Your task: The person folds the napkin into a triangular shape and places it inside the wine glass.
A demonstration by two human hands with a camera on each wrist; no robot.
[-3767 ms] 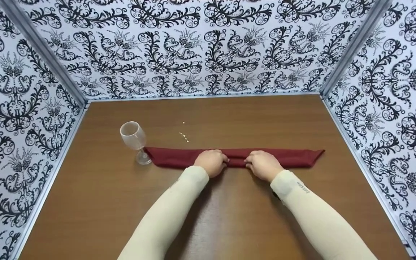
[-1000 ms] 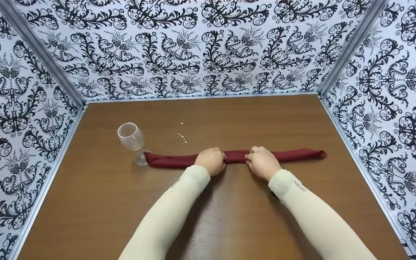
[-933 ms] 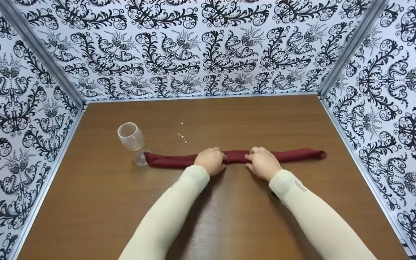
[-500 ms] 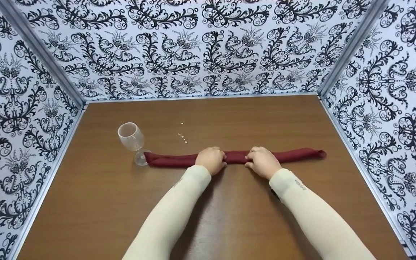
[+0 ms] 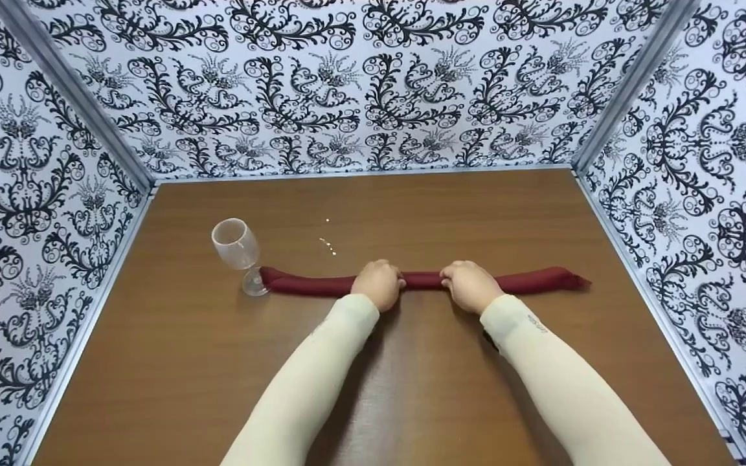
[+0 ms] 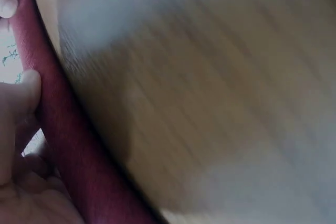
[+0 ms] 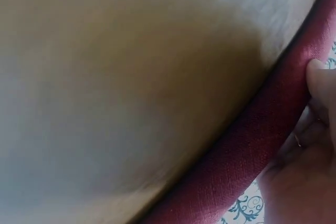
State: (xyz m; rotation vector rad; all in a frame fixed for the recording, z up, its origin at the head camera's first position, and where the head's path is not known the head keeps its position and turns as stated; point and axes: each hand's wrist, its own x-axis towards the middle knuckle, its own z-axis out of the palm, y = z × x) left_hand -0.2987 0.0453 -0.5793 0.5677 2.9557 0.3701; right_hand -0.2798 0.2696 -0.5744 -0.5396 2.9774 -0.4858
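The dark red woven cloth (image 5: 422, 280), rolled into a long narrow tube, lies crosswise on the brown wood-grain table (image 5: 425, 220), well short of its far edge. Its left end meets the foot of the clear stemmed glass; its right end tapers to a loose, crumpled tip.

Both hands are engaged on the middle stretch, a short length of roll exposed between them. The left hand (image 5: 378, 285) grips the roll, fingers bent over it; the left wrist view shows the thumb (image 6: 31, 88) pressed against the near side. The right hand (image 5: 472, 286) holds it in matching fashion, its thumb (image 7: 316, 76) likewise on the near side. The paired central hold appears intended to keep the tube tight and even, leaving both ends unsupported. Whether the gripped section is raised off the table cannot be determined.

The clear stemmed glass (image 5: 236, 244) stands upright; the cloth overlaps its foot in the head view, though actual contact cannot be confirmed. A knock seems possible should the roll shift left. Small pale specks (image 5: 328, 244) appear beyond the cloth, nature undetermined. White panels with black scrollwork (image 5: 425, 84) enclose the table.
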